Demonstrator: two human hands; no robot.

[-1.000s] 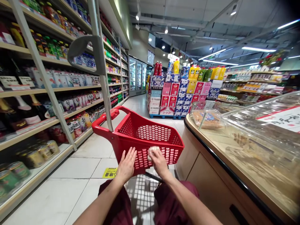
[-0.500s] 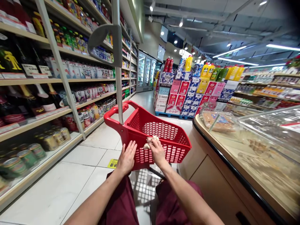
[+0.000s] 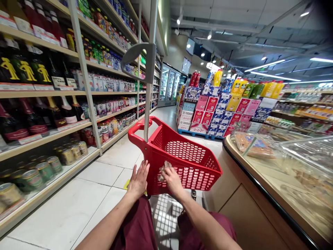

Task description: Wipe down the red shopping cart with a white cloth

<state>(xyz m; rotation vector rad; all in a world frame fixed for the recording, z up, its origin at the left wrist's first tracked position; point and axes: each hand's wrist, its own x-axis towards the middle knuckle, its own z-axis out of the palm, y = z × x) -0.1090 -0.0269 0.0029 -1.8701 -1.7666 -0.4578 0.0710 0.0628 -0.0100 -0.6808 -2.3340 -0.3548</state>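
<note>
In front of my knees stands a red plastic shopping cart [image 3: 156, 152] with perforated sides and a metal pole rising from its handle end. My right hand [image 3: 173, 178] is closed around a crumpled, off-white cloth [image 3: 163, 171], pressed against the cart's near side wall. Flat fingers of my left hand [image 3: 139, 178] rest against the cart's end, to the left of the cloth; nothing is in that hand. The red handle [image 3: 135, 133] is above my left hand. A grey loop-shaped fitting [image 3: 148, 64] sits on the pole.
Shelves of bottles and cans [image 3: 57, 126] line the left side. At right, close to the cart, runs a display counter [image 3: 249, 173] with a black edge and clear covers. Ahead are stacked drink boxes [image 3: 205, 111] on blue pallets, and glass-door fridges [image 3: 169, 85] farther back.
The cloth in my right hand has moved lower and slightly left along the cart's side. My left hand stays against the cart's end. The view has shifted, so everything appears farther right.
</note>
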